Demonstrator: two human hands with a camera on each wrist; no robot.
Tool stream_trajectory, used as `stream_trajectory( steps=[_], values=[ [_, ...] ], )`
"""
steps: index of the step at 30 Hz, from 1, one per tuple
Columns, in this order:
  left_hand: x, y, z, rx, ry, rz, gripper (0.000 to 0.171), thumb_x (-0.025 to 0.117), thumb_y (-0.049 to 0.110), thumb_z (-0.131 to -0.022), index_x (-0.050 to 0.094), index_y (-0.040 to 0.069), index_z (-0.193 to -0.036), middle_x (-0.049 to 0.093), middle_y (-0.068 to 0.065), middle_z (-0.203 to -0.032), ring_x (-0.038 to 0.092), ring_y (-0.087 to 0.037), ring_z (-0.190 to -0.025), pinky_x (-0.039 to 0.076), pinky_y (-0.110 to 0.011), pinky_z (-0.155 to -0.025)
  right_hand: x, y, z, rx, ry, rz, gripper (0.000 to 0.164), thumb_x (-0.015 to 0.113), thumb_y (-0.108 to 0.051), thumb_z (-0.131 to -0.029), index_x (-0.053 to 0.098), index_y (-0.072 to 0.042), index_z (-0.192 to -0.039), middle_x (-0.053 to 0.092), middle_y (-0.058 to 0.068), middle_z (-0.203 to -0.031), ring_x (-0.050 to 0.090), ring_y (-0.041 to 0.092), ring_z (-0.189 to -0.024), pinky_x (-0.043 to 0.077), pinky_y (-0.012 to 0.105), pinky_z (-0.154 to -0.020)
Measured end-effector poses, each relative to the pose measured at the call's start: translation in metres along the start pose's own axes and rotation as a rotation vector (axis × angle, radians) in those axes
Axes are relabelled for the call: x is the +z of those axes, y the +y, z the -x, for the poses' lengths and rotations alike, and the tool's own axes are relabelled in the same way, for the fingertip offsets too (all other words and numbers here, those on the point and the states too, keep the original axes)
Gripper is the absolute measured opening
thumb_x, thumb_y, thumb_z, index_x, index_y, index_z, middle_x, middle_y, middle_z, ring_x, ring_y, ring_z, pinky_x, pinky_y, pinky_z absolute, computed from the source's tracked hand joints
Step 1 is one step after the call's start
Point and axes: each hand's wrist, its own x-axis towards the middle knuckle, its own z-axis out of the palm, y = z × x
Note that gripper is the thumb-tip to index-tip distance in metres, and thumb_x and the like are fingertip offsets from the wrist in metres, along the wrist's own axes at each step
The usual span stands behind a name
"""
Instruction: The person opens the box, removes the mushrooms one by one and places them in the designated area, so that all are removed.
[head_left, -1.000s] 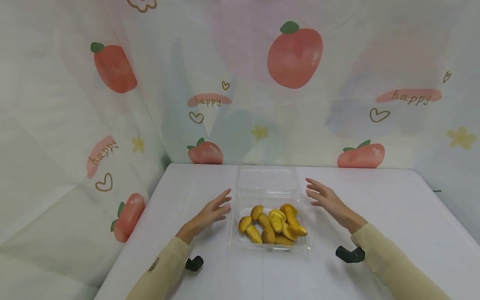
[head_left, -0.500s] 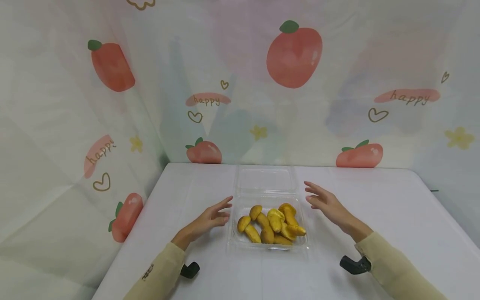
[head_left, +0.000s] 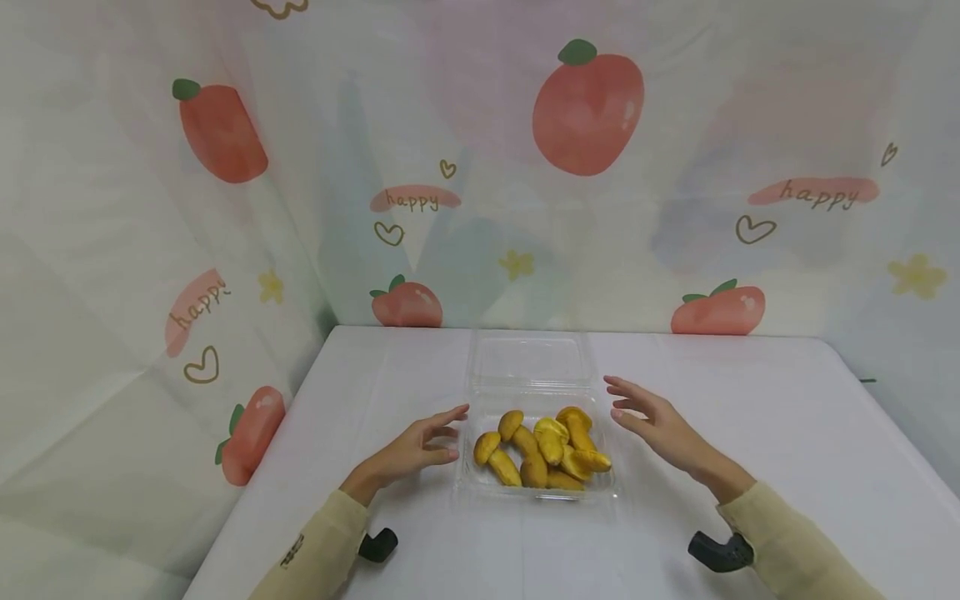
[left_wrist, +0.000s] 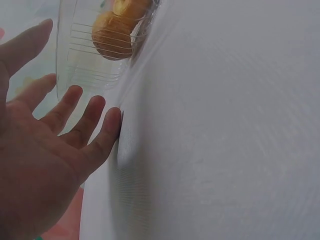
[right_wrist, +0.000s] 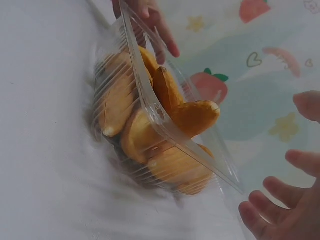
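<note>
A clear plastic clamshell box (head_left: 540,493) stands on the white table, its lid (head_left: 531,360) folded back flat behind it. Several yellow-brown mushrooms (head_left: 551,446) lie inside the box; one pokes out over the right rim. My left hand (head_left: 416,446) hovers at the box's left side, fingers loosely extended and fingertips right by the rim. On the other side, my right hand (head_left: 660,425) holds nothing, its relaxed fingers pointing at the box. The left wrist view shows spread fingers (left_wrist: 97,145) beside the ribbed wall, and the right wrist view shows the mushrooms (right_wrist: 172,135) through the plastic.
A white cloth covers the table (head_left: 750,400). Behind and to the left hangs a curtain (head_left: 480,125) printed with red fruit, hearts and flowers. Dark wrist-mounted pieces stick out below the left sleeve (head_left: 315,542) and the right sleeve (head_left: 795,542).
Both hands have come down slightly toward the near side of the box, the right hand more clearly. The box and the mushrooms have stayed in place.
</note>
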Motion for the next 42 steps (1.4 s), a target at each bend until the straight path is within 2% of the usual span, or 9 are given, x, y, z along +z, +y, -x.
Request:
stream_trajectory(
  steps=[3, 8, 10, 15, 19, 27, 31, 36, 42],
  values=[
    [0.000, 0.002, -0.001, 0.020, 0.002, -0.004, 0.075, 0.067, 0.019, -0.098, 0.027, 0.015, -0.162, 0.032, -0.012, -0.165, 0.043, -0.037, -0.142, 0.037, -0.060, -0.118, 0.000, -0.002, 0.003, -0.029, -0.005, 0.003, 0.058, 0.053, -0.019, -0.105, 0.033, -0.002, -0.156, 0.043, 0.032, -0.151, 0.050, 0.052, -0.131, 0.053, 0.060, -0.100],
    [0.001, 0.005, -0.003, 0.019, -0.001, 0.008, 0.076, 0.067, 0.014, -0.097, 0.028, 0.015, -0.161, 0.031, -0.011, -0.166, 0.042, -0.037, -0.144, 0.037, -0.059, -0.118, 0.003, -0.005, 0.007, -0.076, 0.005, 0.050, 0.055, 0.057, -0.016, -0.102, 0.040, -0.003, -0.153, 0.050, 0.029, -0.147, 0.054, 0.046, -0.127, 0.056, 0.033, -0.096],
    [0.001, 0.005, -0.003, 0.017, -0.005, 0.017, 0.077, 0.068, 0.013, -0.096, 0.027, 0.015, -0.162, 0.030, -0.010, -0.167, 0.041, -0.037, -0.145, 0.037, -0.058, -0.118, 0.004, -0.006, 0.009, -0.086, 0.009, 0.071, 0.055, 0.059, -0.016, -0.102, 0.042, -0.004, -0.152, 0.052, 0.028, -0.146, 0.055, 0.044, -0.125, 0.054, 0.030, -0.094],
    [0.001, 0.004, -0.003, 0.014, -0.019, 0.045, 0.081, 0.071, 0.018, -0.095, 0.026, 0.015, -0.162, 0.030, -0.011, -0.166, 0.040, -0.037, -0.145, 0.038, -0.056, -0.119, 0.010, -0.006, 0.013, -0.122, 0.013, 0.106, 0.054, 0.062, -0.016, -0.100, 0.045, -0.006, -0.150, 0.056, 0.026, -0.142, 0.057, 0.041, -0.121, 0.056, 0.043, -0.093],
    [0.001, 0.004, -0.004, 0.018, -0.027, 0.044, 0.083, 0.072, 0.019, -0.094, 0.025, 0.013, -0.162, 0.034, -0.013, -0.164, 0.041, -0.037, -0.144, 0.037, -0.057, -0.119, 0.014, -0.006, 0.015, -0.127, 0.015, 0.118, 0.055, 0.063, -0.017, -0.099, 0.046, -0.007, -0.150, 0.057, 0.024, -0.142, 0.057, 0.039, -0.119, 0.055, 0.046, -0.091],
    [0.004, 0.007, -0.003, 0.017, -0.004, -0.001, 0.083, 0.072, 0.018, -0.094, 0.025, 0.012, -0.162, 0.036, -0.015, -0.162, 0.044, -0.036, -0.141, 0.039, -0.057, -0.117, 0.018, -0.006, 0.016, -0.132, 0.015, 0.114, 0.054, 0.064, -0.015, -0.098, 0.047, -0.008, -0.149, 0.057, 0.022, -0.144, 0.056, 0.022, -0.121, 0.055, 0.043, -0.091],
    [0.007, 0.008, -0.002, -0.001, 0.037, -0.012, 0.083, 0.073, 0.017, -0.093, 0.026, 0.015, -0.162, 0.028, -0.011, -0.166, 0.044, -0.034, -0.141, 0.042, -0.054, -0.116, 0.019, -0.006, 0.017, -0.132, 0.006, 0.103, 0.054, 0.063, -0.015, -0.099, 0.047, -0.007, -0.149, 0.056, 0.023, -0.144, 0.055, 0.016, -0.123, 0.055, 0.041, -0.091],
    [0.011, 0.007, 0.001, 0.018, 0.081, -0.062, 0.084, 0.075, 0.020, -0.092, 0.028, 0.014, -0.161, 0.016, -0.010, -0.170, 0.044, -0.035, -0.141, 0.047, -0.052, -0.112, 0.020, -0.007, 0.016, -0.120, 0.000, 0.106, 0.054, 0.064, -0.016, -0.099, 0.047, -0.007, -0.149, 0.057, 0.022, -0.144, 0.056, 0.025, -0.124, 0.055, 0.042, -0.092],
    [0.013, 0.003, 0.002, 0.079, 0.112, -0.126, 0.080, 0.075, 0.019, -0.091, 0.033, 0.008, -0.159, 0.014, -0.012, -0.170, 0.043, -0.039, -0.141, 0.046, -0.057, -0.111, 0.021, -0.007, 0.014, -0.115, -0.007, 0.106, 0.055, 0.063, -0.018, -0.099, 0.046, -0.005, -0.150, 0.056, 0.022, -0.145, 0.056, 0.032, -0.125, 0.055, 0.045, -0.093]
  ],
)
